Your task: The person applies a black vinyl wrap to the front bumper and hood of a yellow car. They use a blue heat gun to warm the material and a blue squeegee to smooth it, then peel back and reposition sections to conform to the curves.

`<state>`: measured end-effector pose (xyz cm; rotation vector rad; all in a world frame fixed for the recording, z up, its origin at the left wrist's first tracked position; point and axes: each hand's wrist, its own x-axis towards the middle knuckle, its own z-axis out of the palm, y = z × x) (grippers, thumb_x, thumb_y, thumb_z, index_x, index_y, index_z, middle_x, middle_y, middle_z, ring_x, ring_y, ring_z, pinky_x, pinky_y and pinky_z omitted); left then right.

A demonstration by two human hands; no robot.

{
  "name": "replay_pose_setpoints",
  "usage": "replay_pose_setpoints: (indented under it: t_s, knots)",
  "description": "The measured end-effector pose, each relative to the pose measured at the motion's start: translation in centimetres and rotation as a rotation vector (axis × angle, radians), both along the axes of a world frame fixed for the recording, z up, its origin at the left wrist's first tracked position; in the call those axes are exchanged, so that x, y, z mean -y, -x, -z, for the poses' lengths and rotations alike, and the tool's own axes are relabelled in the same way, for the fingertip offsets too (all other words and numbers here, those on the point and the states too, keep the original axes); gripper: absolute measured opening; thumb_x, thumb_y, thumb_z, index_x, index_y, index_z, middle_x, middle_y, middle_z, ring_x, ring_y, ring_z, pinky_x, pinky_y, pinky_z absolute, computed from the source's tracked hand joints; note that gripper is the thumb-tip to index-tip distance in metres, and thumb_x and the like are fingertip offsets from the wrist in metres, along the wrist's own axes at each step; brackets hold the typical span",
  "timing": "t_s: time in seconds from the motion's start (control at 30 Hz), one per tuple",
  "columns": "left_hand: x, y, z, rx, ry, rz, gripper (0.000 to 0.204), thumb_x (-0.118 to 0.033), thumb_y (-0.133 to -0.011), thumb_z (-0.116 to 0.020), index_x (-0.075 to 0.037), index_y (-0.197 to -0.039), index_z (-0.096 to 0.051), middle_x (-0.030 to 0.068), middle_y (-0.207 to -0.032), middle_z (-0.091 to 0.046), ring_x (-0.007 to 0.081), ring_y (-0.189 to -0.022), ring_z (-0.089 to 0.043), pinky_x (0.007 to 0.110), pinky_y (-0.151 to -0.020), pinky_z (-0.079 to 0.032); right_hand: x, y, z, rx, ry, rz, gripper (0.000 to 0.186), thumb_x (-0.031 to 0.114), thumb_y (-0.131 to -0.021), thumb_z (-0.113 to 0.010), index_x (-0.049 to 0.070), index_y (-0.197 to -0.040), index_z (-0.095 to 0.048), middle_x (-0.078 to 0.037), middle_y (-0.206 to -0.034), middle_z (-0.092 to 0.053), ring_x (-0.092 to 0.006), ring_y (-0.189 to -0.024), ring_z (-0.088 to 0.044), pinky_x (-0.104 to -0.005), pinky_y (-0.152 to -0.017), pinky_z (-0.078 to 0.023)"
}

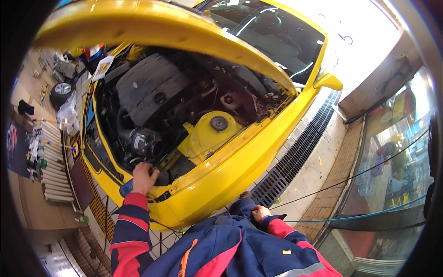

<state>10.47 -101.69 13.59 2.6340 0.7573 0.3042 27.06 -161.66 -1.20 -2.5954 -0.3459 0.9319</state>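
A yellow car [240, 175] stands before me with its hood [184, 27] raised over the engine bay. My left hand [144, 178] is at the bay's near front corner, its fingers curled down among dark parts; what they grip is hidden. A blue piece [126, 188] shows beside that wrist. Just beyond my fingers is a shiny black rounded part [146, 142], and right of it a yellow strut tower [212, 131]. Farther back lies the dark engine cover [150, 85]. My right hand [260, 213] is low by my thigh, fingers curled in at my jacket's edge; their contents are hidden.
A black floor grate [288, 171] runs along the car's right side. A dark cable and a blue hose [350, 219] stretch across at right, before a glass pane [392, 157]. A wheel [61, 93], a plastic bag [69, 115] and a white radiator [55, 166] are at left.
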Motion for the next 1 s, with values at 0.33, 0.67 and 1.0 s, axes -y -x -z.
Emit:
replay_pose_setpoints:
  t_s: [0.33, 0.67, 1.0]
  knots:
    - [2.0, -11.2, 7.4, -0.486, -0.375, 0.012, 0.044, -0.048, -0.095, -0.076, -0.008, -0.111, -0.084, 0.0164, -0.119, -0.076, 0.0406, -0.125, -0.066, 0.063, -0.118, -0.044, 6.6, -10.6, 4.8, -0.174, -0.070, -0.024, 0.036, 0.036, -0.098, -0.072, 0.019, -0.129, -0.081, -0.019, -0.117, -0.082, -0.0421, -0.111, -0.077, -0.0523, -0.103, -0.061]
    - [24.4, -31.1, 4.7, 0.061, -0.065, -0.172, 0.039, -0.032, -0.102, -0.068, -0.002, -0.078, -0.074, 0.0219, -0.079, -0.073, 0.0442, -0.072, -0.068, 0.054, -0.066, -0.054, 23.6, -31.1, 2.5, -0.212, 0.040, 0.181, 0.040, 0.031, -0.097, -0.077, 0.009, -0.131, -0.079, -0.016, -0.121, -0.083, -0.0362, -0.118, -0.078, -0.0458, -0.106, -0.061]
    - [41.5, -50.3, -3.3, 0.074, 0.236, -0.140, 0.040, -0.021, -0.097, -0.077, -0.003, -0.065, -0.061, 0.0212, -0.066, -0.059, 0.0455, -0.063, -0.061, 0.053, -0.059, -0.046, 13.5, -56.9, -10.4, -0.010, -0.622, 0.050, 0.030, 0.013, -0.098, -0.075, 0.004, -0.126, -0.076, -0.017, -0.105, -0.080, -0.0377, -0.098, -0.078, -0.0441, -0.089, -0.063]
